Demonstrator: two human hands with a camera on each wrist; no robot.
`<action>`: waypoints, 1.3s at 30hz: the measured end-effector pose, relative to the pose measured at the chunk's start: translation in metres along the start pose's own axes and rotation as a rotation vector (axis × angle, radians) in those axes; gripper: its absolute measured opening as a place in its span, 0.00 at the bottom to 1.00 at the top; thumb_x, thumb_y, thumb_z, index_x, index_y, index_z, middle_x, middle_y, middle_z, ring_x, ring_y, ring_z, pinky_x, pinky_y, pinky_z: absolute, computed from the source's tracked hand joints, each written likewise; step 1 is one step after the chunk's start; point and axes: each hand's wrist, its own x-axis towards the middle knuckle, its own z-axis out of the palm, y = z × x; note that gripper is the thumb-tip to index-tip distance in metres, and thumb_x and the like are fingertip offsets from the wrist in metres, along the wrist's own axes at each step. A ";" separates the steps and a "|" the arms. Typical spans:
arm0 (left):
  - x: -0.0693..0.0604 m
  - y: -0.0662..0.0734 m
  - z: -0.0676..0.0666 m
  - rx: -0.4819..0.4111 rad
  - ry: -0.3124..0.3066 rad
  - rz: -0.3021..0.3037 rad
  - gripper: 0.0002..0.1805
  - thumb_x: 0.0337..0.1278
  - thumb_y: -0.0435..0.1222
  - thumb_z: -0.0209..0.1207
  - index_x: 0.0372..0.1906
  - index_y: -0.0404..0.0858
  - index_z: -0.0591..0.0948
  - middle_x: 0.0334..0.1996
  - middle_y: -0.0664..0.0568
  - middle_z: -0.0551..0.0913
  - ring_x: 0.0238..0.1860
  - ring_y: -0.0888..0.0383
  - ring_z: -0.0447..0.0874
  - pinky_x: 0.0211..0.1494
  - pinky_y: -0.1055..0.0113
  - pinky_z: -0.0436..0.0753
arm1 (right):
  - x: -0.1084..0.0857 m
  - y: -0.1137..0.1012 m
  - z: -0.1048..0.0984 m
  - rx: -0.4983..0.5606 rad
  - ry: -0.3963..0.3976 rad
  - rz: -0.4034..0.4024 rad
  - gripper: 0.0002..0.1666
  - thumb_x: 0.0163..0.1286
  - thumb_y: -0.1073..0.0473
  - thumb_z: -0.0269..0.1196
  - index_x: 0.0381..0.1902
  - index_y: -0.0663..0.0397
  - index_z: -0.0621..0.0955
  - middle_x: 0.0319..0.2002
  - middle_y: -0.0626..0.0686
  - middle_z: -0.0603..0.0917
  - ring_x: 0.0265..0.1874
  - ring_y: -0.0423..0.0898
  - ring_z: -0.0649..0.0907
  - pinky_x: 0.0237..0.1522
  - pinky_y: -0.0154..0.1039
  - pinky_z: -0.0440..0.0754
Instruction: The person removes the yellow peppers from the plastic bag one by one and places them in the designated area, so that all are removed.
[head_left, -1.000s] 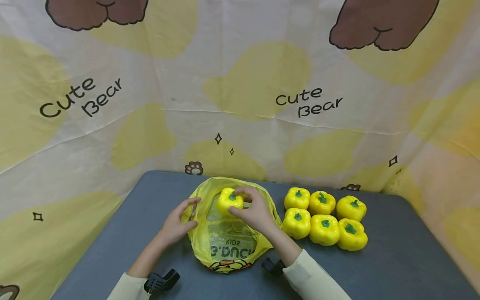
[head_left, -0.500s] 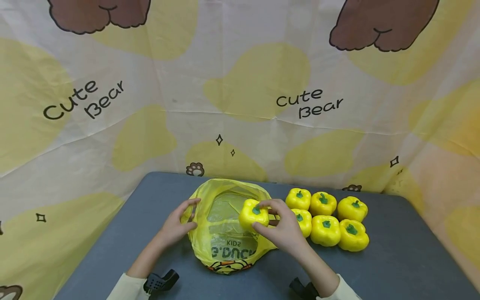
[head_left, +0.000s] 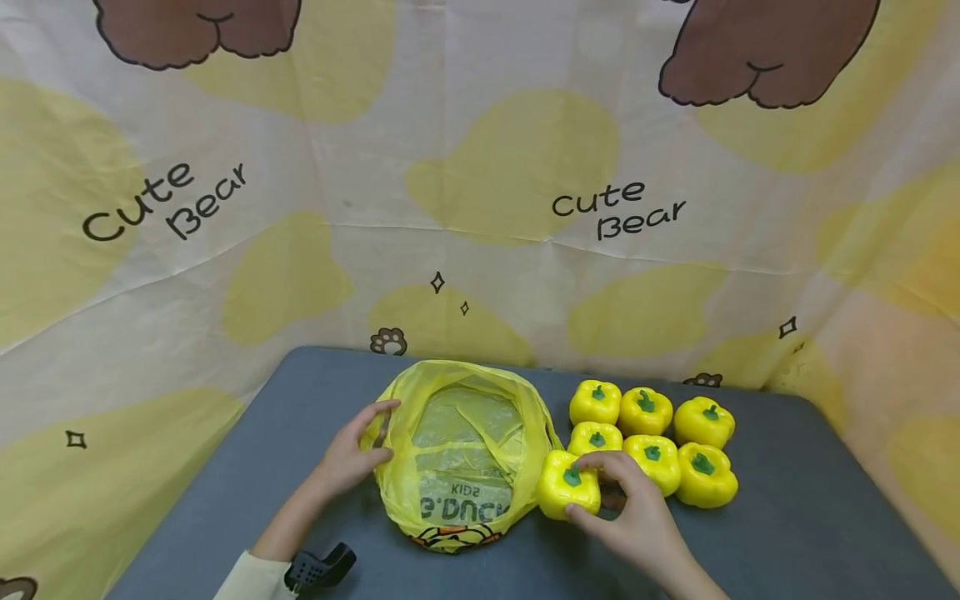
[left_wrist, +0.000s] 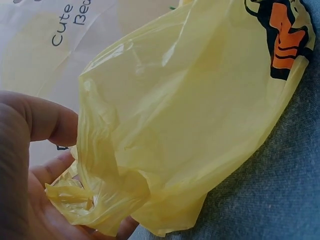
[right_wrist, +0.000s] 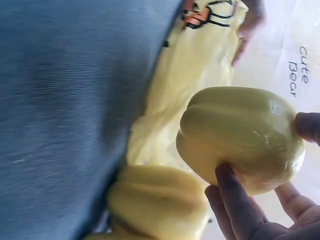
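Note:
A yellow plastic bag (head_left: 480,467) lies with its mouth spread on the table, and no pepper shows inside it. My left hand (head_left: 352,450) is at the bag's left rim, its fingers curved around the edge; up close, the bag's bunched handle (left_wrist: 75,200) lies across the fingers. Just off the bag's right side, my right hand (head_left: 637,517) holds a yellow bell pepper (head_left: 558,492) between thumb and fingers, green stem up. In the right wrist view this pepper (right_wrist: 240,140) hangs above another pepper (right_wrist: 155,200).
Several yellow bell peppers (head_left: 701,475) stand in two rows on the grey table (head_left: 810,517), right of the bag. The nearest-left one is partly covered by the held pepper. A printed cloth (head_left: 480,167) hangs behind the table.
My right hand has carried the pepper from over the bag's mouth to the right and nearer, out past the rim. The left hand has stayed at the bag's left edge.

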 end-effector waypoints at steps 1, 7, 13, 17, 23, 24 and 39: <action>0.000 0.000 0.000 -0.003 -0.001 0.007 0.36 0.49 0.28 0.60 0.67 0.46 0.69 0.71 0.41 0.64 0.64 0.36 0.69 0.57 0.46 0.73 | -0.003 0.002 -0.002 -0.002 -0.006 0.027 0.26 0.45 0.57 0.77 0.43 0.40 0.80 0.42 0.46 0.79 0.37 0.38 0.76 0.34 0.33 0.82; 0.000 -0.002 0.000 -0.010 -0.001 0.024 0.35 0.50 0.29 0.60 0.67 0.47 0.69 0.70 0.42 0.65 0.61 0.37 0.73 0.56 0.46 0.74 | -0.010 0.013 -0.008 -0.015 -0.018 0.123 0.26 0.45 0.56 0.78 0.43 0.43 0.80 0.44 0.49 0.79 0.39 0.42 0.76 0.34 0.34 0.82; -0.003 -0.001 0.001 -0.006 -0.007 0.003 0.36 0.50 0.30 0.61 0.67 0.49 0.69 0.71 0.41 0.63 0.61 0.36 0.73 0.57 0.44 0.73 | -0.010 0.020 -0.008 -0.043 -0.034 0.175 0.26 0.45 0.56 0.78 0.43 0.44 0.80 0.45 0.49 0.79 0.39 0.42 0.76 0.34 0.33 0.81; -0.003 0.000 0.001 0.002 -0.001 0.000 0.35 0.50 0.30 0.61 0.67 0.49 0.69 0.71 0.41 0.64 0.62 0.37 0.72 0.57 0.44 0.73 | -0.011 0.024 -0.006 -0.038 -0.044 0.174 0.26 0.45 0.56 0.77 0.43 0.43 0.80 0.45 0.49 0.79 0.40 0.43 0.76 0.34 0.33 0.81; -0.002 0.002 0.000 -0.029 -0.009 -0.003 0.36 0.50 0.30 0.61 0.67 0.49 0.69 0.71 0.40 0.63 0.60 0.37 0.74 0.51 0.52 0.76 | -0.012 0.027 -0.003 -0.012 -0.060 0.173 0.24 0.46 0.55 0.77 0.41 0.42 0.80 0.44 0.49 0.78 0.38 0.41 0.74 0.33 0.33 0.81; -0.002 0.001 0.000 -0.034 -0.010 -0.002 0.36 0.50 0.30 0.61 0.67 0.49 0.69 0.71 0.40 0.63 0.60 0.36 0.74 0.52 0.51 0.76 | -0.012 0.027 -0.003 -0.021 -0.061 0.168 0.24 0.46 0.54 0.77 0.41 0.42 0.80 0.44 0.49 0.78 0.38 0.41 0.74 0.33 0.33 0.81; -0.003 -0.005 -0.006 -0.099 -0.013 0.021 0.33 0.54 0.27 0.57 0.68 0.40 0.66 0.67 0.35 0.66 0.61 0.35 0.72 0.46 0.64 0.80 | -0.011 0.021 -0.019 -0.205 -0.079 0.096 0.26 0.47 0.46 0.76 0.45 0.34 0.80 0.47 0.45 0.79 0.43 0.45 0.79 0.32 0.34 0.79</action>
